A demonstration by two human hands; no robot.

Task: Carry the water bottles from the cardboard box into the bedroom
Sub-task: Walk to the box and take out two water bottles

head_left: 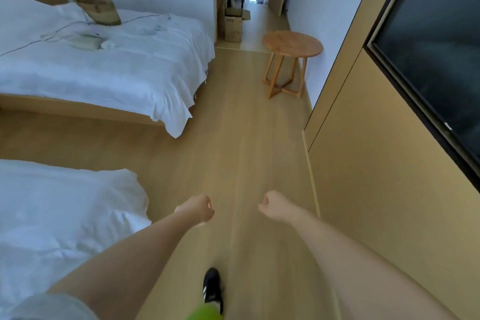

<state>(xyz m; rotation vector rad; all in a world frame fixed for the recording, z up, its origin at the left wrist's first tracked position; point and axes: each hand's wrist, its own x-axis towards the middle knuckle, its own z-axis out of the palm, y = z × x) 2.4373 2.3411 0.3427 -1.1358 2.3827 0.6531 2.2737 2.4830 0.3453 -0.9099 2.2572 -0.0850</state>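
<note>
Two empty fists, headed for the doorway.
Both the left hand (pixel 198 209) and right hand (pixel 272 204) are curled closed around nothing as the person faces the cardboard box (pixel 233 24) standing open-flapped at the far door, well apart; its contents are hidden and no water bottles show. Judged step: walking over to fetch bottles; next comes reaching inside.

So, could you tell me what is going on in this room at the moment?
A person is in a bedroom, facing the doorway, with both hands closed and carrying nothing: the left hand and right hand are loose fists held out in front. No water bottle is in view. An open cardboard box stands on the floor just past the doorway, beyond a round wooden side table. Two white-sheeted beds lie to the left.
</note>
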